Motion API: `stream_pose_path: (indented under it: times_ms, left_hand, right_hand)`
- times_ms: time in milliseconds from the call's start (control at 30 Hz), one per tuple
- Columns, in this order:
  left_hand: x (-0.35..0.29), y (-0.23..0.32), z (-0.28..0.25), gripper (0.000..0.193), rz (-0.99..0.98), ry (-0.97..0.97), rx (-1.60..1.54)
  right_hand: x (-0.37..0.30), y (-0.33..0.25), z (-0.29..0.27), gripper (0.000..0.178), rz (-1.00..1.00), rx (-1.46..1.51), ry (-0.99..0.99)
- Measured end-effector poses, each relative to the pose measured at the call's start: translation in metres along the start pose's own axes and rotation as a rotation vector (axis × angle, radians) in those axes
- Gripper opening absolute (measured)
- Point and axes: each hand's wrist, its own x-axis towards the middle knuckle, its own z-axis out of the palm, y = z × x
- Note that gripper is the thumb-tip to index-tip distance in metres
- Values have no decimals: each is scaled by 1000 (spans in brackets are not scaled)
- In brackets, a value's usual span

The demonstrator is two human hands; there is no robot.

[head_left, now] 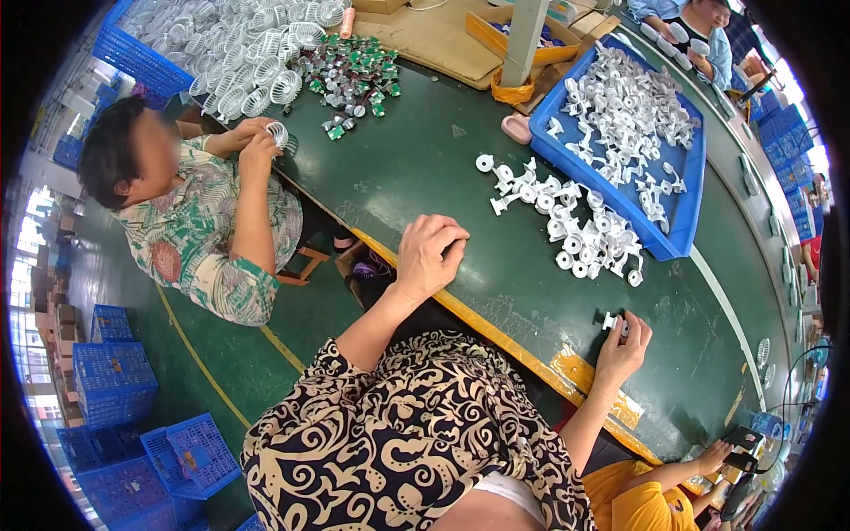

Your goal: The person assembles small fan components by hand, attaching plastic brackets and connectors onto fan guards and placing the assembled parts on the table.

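Note:
My left hand rests at the table's yellow-taped near edge, its fingers curled in and the thumb close to them. Whatever it may hold is hidden. Farther right, my right hand is closed on a small white plastic part, which pokes out past the fingertips just over the green tabletop. A loose pile of similar white plastic parts, with round discs and stems, lies beyond my hands, toward the right.
A blue tray holds many more white parts. Next to it lies a pink oval object. At the far left are white fan-like cages and green circuit boards. A co-worker sits left; another in yellow works at lower right.

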Motion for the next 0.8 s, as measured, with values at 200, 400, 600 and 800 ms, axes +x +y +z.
stream_pose_path:
  times_ms: [200, 400, 600, 800]
  left_hand:
    - [1, -3, 1, 12, 6, -12, 3]
    - [3, 7, -5, 13, -3, -33, -30]
    - [13, 2, -23, 13, -123, -12, -200]
    - [24, -6, -50, 16, -120, 59, -141]
  right_hand:
    - [1, -8, -3, 17, 27, 39, -31]
    - [0, -16, -8, 18, 22, 41, -36]
    - [-2, -17, -10, 18, 23, 28, -55]
    - [-7, -14, -11, 20, 8, 26, -59]
